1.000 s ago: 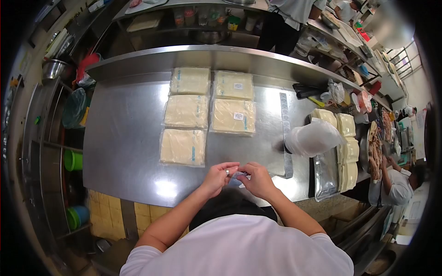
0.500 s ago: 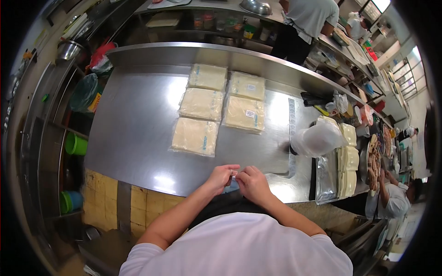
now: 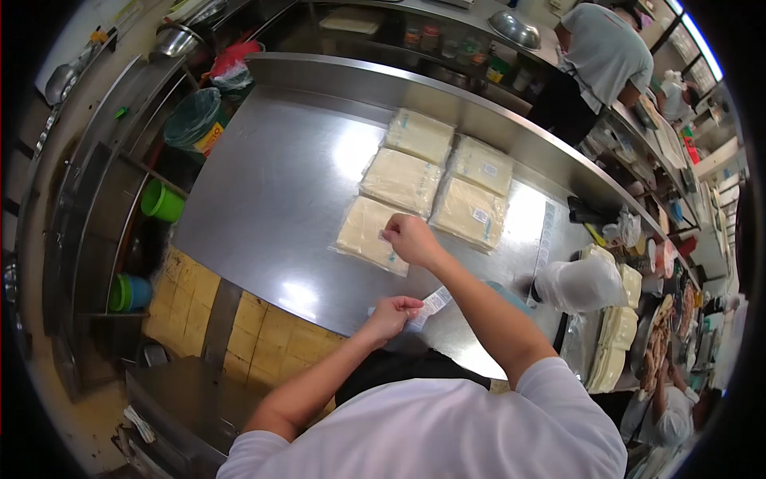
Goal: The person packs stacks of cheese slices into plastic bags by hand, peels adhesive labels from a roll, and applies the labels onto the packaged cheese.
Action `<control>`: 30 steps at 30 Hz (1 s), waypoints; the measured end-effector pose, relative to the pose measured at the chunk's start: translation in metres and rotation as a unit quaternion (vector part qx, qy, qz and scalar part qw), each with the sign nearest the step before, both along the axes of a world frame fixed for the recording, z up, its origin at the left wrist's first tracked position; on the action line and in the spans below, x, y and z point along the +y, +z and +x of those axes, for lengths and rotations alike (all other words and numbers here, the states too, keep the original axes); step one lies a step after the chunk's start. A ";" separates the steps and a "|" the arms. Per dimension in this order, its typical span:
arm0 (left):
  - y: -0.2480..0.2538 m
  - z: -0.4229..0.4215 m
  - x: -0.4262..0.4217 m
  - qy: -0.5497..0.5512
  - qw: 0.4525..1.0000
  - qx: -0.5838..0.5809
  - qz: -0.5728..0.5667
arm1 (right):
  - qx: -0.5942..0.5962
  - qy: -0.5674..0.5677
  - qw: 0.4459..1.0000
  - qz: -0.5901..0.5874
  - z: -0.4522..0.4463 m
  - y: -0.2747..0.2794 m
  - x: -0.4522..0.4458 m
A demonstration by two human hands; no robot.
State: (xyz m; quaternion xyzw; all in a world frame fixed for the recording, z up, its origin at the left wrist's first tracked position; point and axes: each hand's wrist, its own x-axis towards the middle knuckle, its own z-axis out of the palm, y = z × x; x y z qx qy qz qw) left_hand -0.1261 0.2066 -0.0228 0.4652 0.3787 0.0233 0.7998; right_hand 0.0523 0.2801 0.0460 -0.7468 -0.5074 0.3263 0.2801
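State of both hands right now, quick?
Left hand: closed, holding a printed label strip.
Right hand: closed, fingertips pinched over the nearest packet; whether they grip a label cannot be told.

Your steel worktop [image 3: 239, 191] is brightly lit, with white glare patches washing out parts of it. A brilliant band of light [image 3: 704, 44] shows at your upper right, while the shelving [image 3: 96, 199] at your left sits dim. The wide lens bows the ledge [image 3: 447, 96] and blackens your corners. You cannot read the label strip's [image 3: 436, 302] small print.
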 end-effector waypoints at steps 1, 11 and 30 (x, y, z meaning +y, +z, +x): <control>0.004 0.000 -0.001 -0.003 1.000 0.002 0.008 | -0.017 0.010 1.000 -0.008 0.001 -0.026 0.017; 0.017 -0.008 -0.007 -0.012 1.000 -0.001 -0.008 | -0.245 -0.061 0.961 -0.112 -0.001 -0.012 0.030; 0.048 0.043 -0.005 -0.042 0.981 -0.093 -0.164 | -0.159 -0.098 0.981 0.062 -0.026 0.047 -0.216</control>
